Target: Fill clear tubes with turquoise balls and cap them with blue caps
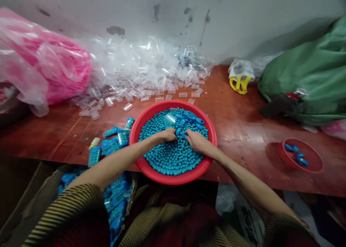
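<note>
A big red basin [213, 140] holds a mass of small round blue beads [173, 160]. Both of my hands are inside its rim, over the beads. My left hand [169, 135] is curled with its fingertips down at the beads; what it grips is hidden. My right hand [196, 140] pinches a small blue plastic piece [184, 135], close to the left fingers. Just beyond my hands, several blue plastic parts [198, 120] and a clear plastic case [170, 120] lie on top of the beads.
Clear plastic cases [140, 90] are heaped along the wall. Filled blue containers [110, 144] lie left of the basin, with more in a box [116, 203] below. A pink bag [65, 66] stands left; a small red bowl [297, 167] and green bag [300, 74] are right.
</note>
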Available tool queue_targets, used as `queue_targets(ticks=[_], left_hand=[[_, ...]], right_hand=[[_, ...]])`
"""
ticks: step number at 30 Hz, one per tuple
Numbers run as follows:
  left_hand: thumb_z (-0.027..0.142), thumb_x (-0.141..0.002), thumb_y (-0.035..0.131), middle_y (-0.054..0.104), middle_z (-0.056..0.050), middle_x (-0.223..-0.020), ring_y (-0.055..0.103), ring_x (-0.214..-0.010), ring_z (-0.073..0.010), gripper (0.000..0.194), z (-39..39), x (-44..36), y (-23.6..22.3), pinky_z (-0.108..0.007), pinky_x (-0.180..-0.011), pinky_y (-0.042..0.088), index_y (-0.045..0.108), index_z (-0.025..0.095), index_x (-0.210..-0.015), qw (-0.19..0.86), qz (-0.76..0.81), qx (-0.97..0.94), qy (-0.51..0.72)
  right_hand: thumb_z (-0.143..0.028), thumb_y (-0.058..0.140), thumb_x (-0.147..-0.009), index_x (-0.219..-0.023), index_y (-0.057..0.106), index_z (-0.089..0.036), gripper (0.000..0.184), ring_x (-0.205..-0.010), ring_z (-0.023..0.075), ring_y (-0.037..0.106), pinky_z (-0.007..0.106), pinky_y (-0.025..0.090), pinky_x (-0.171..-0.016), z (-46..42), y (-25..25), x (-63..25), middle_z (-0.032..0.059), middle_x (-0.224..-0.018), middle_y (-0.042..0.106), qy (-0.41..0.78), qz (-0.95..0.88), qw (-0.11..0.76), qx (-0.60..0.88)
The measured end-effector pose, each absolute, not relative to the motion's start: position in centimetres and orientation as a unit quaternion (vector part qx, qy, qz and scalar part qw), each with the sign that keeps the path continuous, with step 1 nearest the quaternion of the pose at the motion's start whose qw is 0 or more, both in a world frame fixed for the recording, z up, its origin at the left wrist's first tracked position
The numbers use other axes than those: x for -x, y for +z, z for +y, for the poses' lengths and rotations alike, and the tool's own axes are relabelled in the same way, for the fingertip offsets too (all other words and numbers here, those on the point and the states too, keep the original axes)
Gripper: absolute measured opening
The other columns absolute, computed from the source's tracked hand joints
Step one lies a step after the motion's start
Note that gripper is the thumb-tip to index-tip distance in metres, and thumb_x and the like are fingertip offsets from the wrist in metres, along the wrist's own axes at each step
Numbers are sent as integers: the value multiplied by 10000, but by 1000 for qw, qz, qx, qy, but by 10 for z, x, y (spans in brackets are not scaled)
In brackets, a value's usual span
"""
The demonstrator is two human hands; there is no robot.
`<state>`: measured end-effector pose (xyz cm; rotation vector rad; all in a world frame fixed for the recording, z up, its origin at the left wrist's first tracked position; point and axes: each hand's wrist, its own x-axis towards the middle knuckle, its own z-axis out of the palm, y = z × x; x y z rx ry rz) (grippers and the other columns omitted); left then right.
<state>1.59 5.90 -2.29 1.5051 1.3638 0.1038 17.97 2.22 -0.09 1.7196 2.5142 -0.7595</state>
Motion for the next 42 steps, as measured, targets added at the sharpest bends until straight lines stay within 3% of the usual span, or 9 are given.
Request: queue_targets(ticks=[5, 9, 14, 19, 25, 28, 34, 38, 42], left_hand=[[257, -693, 626, 543, 10, -627, 525, -566, -105, 154, 58, 0, -23, -220, -539, 424, 542, 150, -767, 680, 495, -524, 136], [289, -671, 697, 601, -27, -718, 563, -631, -112, 241, 56, 8, -20, -224, -576, 436, 566, 137, -805, 725, 477, -465, 173], [277, -656, 736, 621, -34, -717, 600, -618, -130, 286, 47, 10, -15, -230, -552, 439, 578, 133, -847, 767, 460, -395, 210], [272, -662, 717, 572, 19, -668, 558, -490, -93, 303, 35, 10, -7, -210, -461, 426, 563, 153, -895, 771, 456, -387, 221], [200, -663, 690, 457, 72, -469, 413, -342, -60, 181, 35, 9, -11, -186, -345, 273, 520, 151, -700, 637, 578, -492, 136], [162, -622, 722, 418, 81, -405, 376, -330, -58, 231, 41, -7, -17, -195, -353, 257, 492, 156, -626, 641, 594, -466, 137], [273, -653, 723, 579, 14, -627, 539, -519, -96, 231, 49, -30, -14, -213, -481, 411, 559, 146, -754, 734, 509, -413, 178], [253, -632, 748, 623, -24, -752, 591, -629, -121, 315, 46, -17, -13, -229, -539, 447, 600, 151, -891, 800, 422, -361, 227], [291, -634, 753, 635, -26, -803, 623, -679, -140, 368, 37, -7, -13, -224, -545, 447, 569, 166, -927, 792, 416, -366, 255]], right_hand=[[-156, 405, -875, -950, 485, -180, 112, -600, 106, 587, 202, 465, -510, 33, -3, -186, 2, -750, 601, -496, 632, -176, -569], [-123, 453, -832, -928, 461, -186, 115, -553, 83, 575, 175, 469, -464, 36, -2, -186, -33, -688, 564, -566, 551, -241, -564], [-144, 433, -851, -994, 455, -198, 154, -534, 79, 545, 182, 454, -457, 34, -1, -185, -38, -712, 559, -549, 586, -288, -522], [-153, 400, -862, -1028, 470, -202, 186, -566, 88, 542, 190, 454, -464, 35, -5, -183, -26, -743, 552, -547, 622, -272, -490], [-190, 424, -855, -1083, 486, -201, 237, -584, 90, 546, 191, 446, -469, 35, -8, -186, -18, -773, 570, -510, 638, -275, -507], [-192, 423, -847, -1085, 487, -197, 246, -560, 83, 536, 183, 436, -446, 34, -4, -187, -20, -773, 567, -525, 617, -285, -513], [-213, 432, -833, -1054, 474, -172, 228, -565, 89, 540, 198, 468, -453, 33, 5, -194, 1, -802, 566, -556, 554, -348, -513], [-237, 425, -846, -1097, 485, -191, 262, -544, 90, 532, 204, 456, -452, 29, 8, -199, 4, -816, 586, -553, 567, -337, -509], [-219, 432, -862, -1128, 548, -202, 291, -633, 119, 567, 246, 478, -582, 23, 12, -195, 20, -831, 622, -448, 663, -299, -520]])
